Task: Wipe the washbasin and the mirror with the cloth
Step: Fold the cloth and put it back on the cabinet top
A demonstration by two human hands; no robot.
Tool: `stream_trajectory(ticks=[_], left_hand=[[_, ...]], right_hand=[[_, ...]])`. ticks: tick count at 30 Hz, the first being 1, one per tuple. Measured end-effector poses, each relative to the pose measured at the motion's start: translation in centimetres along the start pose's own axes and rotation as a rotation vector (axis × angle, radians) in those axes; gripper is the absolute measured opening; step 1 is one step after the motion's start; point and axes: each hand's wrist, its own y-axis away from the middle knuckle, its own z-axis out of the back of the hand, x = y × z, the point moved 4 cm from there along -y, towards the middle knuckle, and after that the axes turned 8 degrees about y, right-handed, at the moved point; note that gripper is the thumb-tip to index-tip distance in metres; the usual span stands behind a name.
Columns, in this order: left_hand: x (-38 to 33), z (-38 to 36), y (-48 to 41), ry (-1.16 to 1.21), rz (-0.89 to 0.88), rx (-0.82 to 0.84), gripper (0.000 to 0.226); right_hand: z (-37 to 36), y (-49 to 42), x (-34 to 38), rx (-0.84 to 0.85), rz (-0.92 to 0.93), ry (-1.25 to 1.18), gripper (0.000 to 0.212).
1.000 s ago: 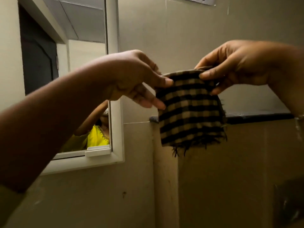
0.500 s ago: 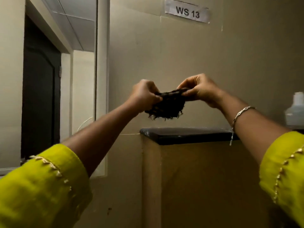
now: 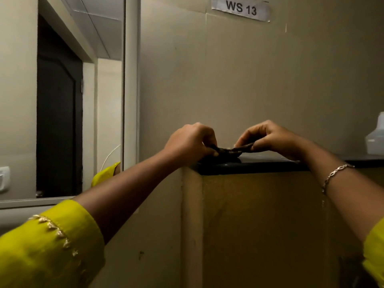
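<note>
Both hands pinch the folded cloth (image 3: 232, 150) at the dark ledge (image 3: 270, 163): left hand (image 3: 190, 142) on its left end, right hand (image 3: 272, 140) on its right. The cloth's long axis runs left to right. The mirror (image 3: 62, 100) lies left, nearer the left hand.

Dim, yellowish light; soft wide-angle edges

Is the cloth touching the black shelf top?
Touching. In the head view the cloth, pinched by the left hand and right hand, sags onto the black shelf top with no gap beneath.
</note>
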Motion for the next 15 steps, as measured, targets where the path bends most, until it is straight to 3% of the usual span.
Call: stream_trajectory(ticks=[2,5,15], left_hand=[[-0.2,-0.3,0.5,0.019,-0.024,0.075,0.010],[-0.4,-0.4,1.2,0.063,-0.020,0.121,0.025],[-1.1,-0.2,3.7,0.083,0.008,0.244,0.041]], right_hand=[[-0.3,0.5,0.4,0.027,-0.005,0.006,0.030],[-0.6,0.7,0.8,-0.013,0.003,0.006,0.014],[-1.8,0.3,2.4,-0.143,-0.041,0.260,0.009]])
